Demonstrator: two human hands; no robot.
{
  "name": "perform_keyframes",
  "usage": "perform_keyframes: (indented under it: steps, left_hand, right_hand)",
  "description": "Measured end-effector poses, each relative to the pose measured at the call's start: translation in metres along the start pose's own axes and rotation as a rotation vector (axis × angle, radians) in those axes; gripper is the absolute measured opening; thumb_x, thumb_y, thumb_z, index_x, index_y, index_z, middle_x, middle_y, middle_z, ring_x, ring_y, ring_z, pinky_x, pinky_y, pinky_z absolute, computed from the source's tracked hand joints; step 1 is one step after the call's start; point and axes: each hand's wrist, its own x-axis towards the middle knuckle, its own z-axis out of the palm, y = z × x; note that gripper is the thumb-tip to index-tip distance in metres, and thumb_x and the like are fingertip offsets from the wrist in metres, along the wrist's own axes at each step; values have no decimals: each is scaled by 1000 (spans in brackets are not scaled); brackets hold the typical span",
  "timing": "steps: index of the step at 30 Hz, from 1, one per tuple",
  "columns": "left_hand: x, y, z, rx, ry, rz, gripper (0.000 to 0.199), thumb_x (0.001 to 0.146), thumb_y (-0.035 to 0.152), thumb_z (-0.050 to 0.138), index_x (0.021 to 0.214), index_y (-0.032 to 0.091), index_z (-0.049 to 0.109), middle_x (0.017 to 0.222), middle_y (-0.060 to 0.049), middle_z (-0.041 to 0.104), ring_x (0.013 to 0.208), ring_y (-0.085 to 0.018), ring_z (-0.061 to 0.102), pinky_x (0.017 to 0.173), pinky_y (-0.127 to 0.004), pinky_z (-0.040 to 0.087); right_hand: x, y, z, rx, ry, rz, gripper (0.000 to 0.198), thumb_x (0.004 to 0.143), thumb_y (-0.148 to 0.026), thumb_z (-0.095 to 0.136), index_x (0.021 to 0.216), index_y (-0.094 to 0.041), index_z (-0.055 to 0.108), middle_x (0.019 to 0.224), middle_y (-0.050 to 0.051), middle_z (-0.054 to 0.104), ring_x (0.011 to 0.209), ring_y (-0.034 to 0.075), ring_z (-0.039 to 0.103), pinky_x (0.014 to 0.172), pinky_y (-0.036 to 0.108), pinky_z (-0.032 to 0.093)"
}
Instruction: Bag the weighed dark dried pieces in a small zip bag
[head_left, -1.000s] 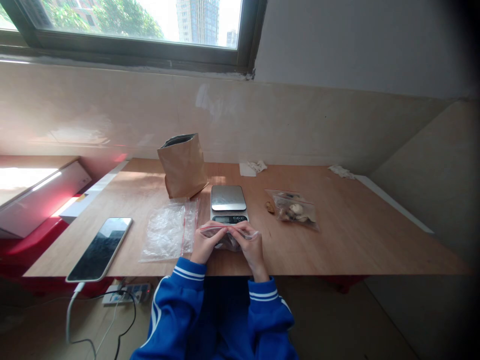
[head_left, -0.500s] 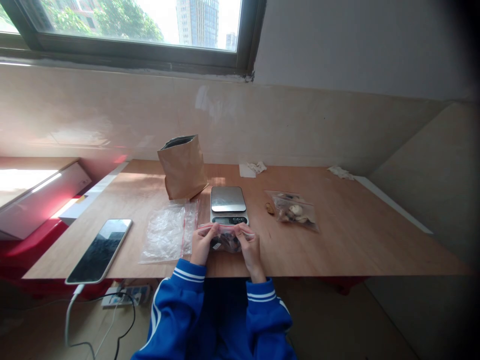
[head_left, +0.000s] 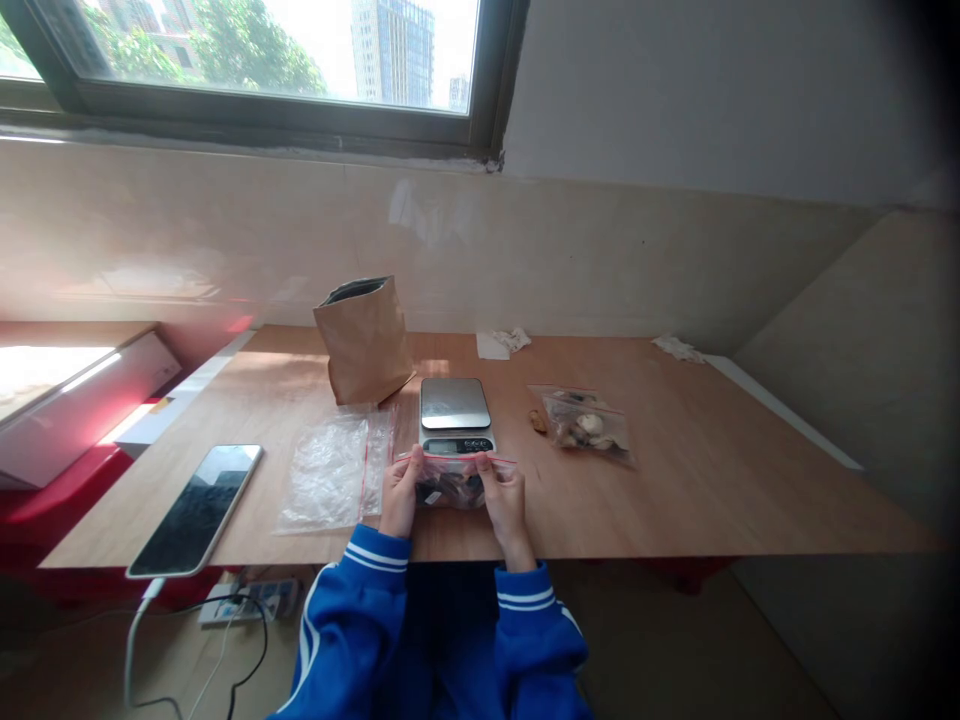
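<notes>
Between my two hands is a clear zip bag [head_left: 453,488] with a red seal strip and dark pieces inside, held near the table's front edge. My left hand [head_left: 400,492] pinches the left part of the strip, thumb on top. Farther right along the same strip, my right hand [head_left: 504,498] pinches it too. Just beyond the bag stands a digital kitchen scale [head_left: 454,404] with a bare metal plate; the bag's top edge comes close to its display. Flat clear zip bags [head_left: 326,468] lie to the left of my left hand.
An open brown paper pouch [head_left: 367,340] stands behind the flat bags. Filled zip bags [head_left: 589,428] with pale pieces lie right of the scale, a brown piece [head_left: 538,422] beside them. A phone [head_left: 196,512] with a cable lies front left. Paper scraps [head_left: 495,345] lie at the back.
My hands have moved slightly apart along the seal strip, the right hand shifting right. The bag's top edge looks straighter and stretched. The camera view has tilted slightly.
</notes>
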Motion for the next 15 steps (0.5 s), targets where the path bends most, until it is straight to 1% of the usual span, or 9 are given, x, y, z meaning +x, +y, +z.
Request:
perform_keyframes:
  steps: [2,5,8,12,15]
  left_hand:
    - [0,0,0,-3,31,-28,53,81,60,51,67,12,72,61,-6,69,59,-17,64,62,-28,50]
    - [0,0,-1,8,83,-56,59,80,64,48,70,11,72,63,-8,70,63,-19,66,67,-30,51]
    - [-1,1,-1,23,113,-81,66,81,67,42,76,8,72,66,-11,71,69,-22,67,72,-33,52]
    - [-1,2,-2,50,118,-110,75,81,71,36,84,6,73,71,-13,72,75,-25,68,75,-35,51]
    - [-2,2,-2,66,111,-126,79,81,73,31,87,6,72,78,-14,73,78,-26,68,77,-37,51]
  right_hand:
    - [-1,-1,-3,27,-33,60,58,85,-64,42,67,-17,70,65,6,69,64,18,66,69,28,51]
    - [-1,-3,-8,81,-70,129,74,88,-69,21,75,-18,72,69,8,71,68,19,67,73,30,52]
    - [0,-3,-9,78,-75,126,74,87,-70,20,79,-17,72,71,8,71,71,19,68,74,30,52]
    - [1,-3,-8,56,-52,68,68,88,-68,26,82,-17,70,71,7,71,70,19,67,72,28,52]
    - [1,-4,-8,66,-34,87,68,89,-67,24,79,-17,70,70,7,71,70,18,67,72,28,51]
